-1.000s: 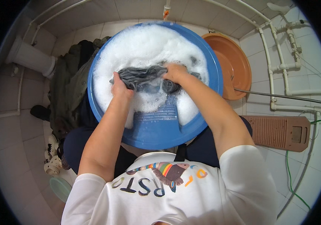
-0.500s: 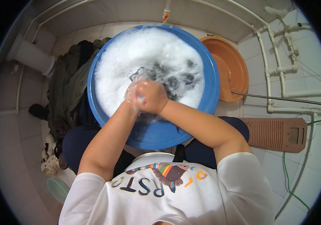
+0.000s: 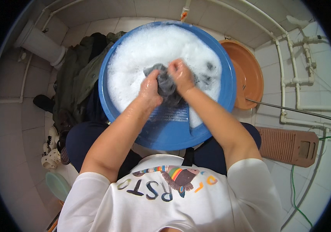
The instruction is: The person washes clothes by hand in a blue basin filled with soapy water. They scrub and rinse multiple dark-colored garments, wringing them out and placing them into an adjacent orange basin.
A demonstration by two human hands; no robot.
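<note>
A bunched dark grey wet cloth (image 3: 166, 84) sits in the middle of the blue tub (image 3: 227, 92), partly in white suds (image 3: 161, 42). My left hand (image 3: 150, 89) is closed on the cloth's left side, thumb up along it. My right hand (image 3: 181, 75) has its fingers curled in at the cloth's upper right edge; it is a little blurred, and its grip on the fabric is partly hidden. Below the cloth, the ridges of a blue washboard (image 3: 171, 114) slope toward me inside the tub. More dark fabric (image 3: 208, 75) shows through the foam at the right.
An orange basin (image 3: 252, 77) with a hose stands right of the tub. A brown washboard (image 3: 287, 145) lies on the tiles at my right. Dark clothes (image 3: 70, 81) are heaped left, near light clogs (image 3: 50, 159) and a pale green bowl (image 3: 57, 185). White pipes (image 3: 283, 73) line the right wall.
My hands were pressed together over the foam; now they are apart with the grey cloth between them. The ridges of the tub's washboard have come into sight. The whole view has shifted slightly.
</note>
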